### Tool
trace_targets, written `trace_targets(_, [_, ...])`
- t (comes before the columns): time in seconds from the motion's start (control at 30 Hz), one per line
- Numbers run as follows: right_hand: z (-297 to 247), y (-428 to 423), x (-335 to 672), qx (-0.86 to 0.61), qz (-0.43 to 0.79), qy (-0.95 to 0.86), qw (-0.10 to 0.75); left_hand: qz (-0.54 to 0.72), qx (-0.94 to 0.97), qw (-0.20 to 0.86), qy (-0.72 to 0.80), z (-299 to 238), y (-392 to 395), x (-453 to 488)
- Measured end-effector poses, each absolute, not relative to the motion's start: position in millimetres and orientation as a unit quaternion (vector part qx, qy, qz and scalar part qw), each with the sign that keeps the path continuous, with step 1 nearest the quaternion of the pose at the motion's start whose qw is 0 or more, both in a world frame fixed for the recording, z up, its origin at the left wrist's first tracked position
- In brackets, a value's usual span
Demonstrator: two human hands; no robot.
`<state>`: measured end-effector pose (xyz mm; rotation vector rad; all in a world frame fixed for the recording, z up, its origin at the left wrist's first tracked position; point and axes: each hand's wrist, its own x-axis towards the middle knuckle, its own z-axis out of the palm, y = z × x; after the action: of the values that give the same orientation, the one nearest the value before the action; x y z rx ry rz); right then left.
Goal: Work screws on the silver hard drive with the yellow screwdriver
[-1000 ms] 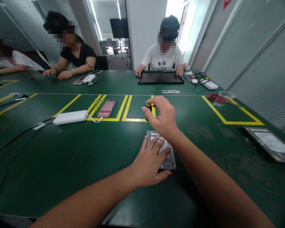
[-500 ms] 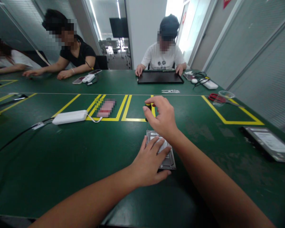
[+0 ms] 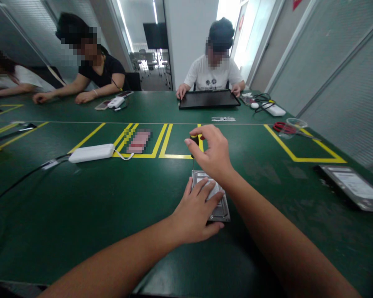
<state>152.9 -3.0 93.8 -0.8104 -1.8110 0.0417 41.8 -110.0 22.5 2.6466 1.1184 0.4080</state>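
Note:
A silver hard drive (image 3: 221, 213) lies on the green table in front of me, its label partly covered by my left hand (image 3: 194, 213). That hand rests flat across the drive with fingers spread, the thumb by its near edge. My right hand (image 3: 214, 152) is closed round the black and yellow handle of a screwdriver (image 3: 194, 141). The screwdriver stands upright, its thin shaft reaching down to the drive's far left corner. Whether the tip sits in a screw is too small to tell.
At the right lies another hard drive (image 3: 357, 188). Beyond it are red-handled scissors (image 3: 281, 127) and a clear plastic cup (image 3: 295, 123). A white power strip (image 3: 91, 153) with cables and a phone (image 3: 139, 141) are on the left. Across the table a person holds a black panel (image 3: 209, 100).
My right fingers have shifted slightly on the screwdriver handle. My left hand and the drive stay put. Across the table, the black panel has tilted up a little.

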Motion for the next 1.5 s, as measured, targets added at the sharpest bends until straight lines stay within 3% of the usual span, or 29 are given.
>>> trace_targets(1.5, [93.4,-1.1,151.9,-0.362,0.050,-0.730,0.578,0.135,0.906,0.117,0.384,21.1,-110.1,41.4])
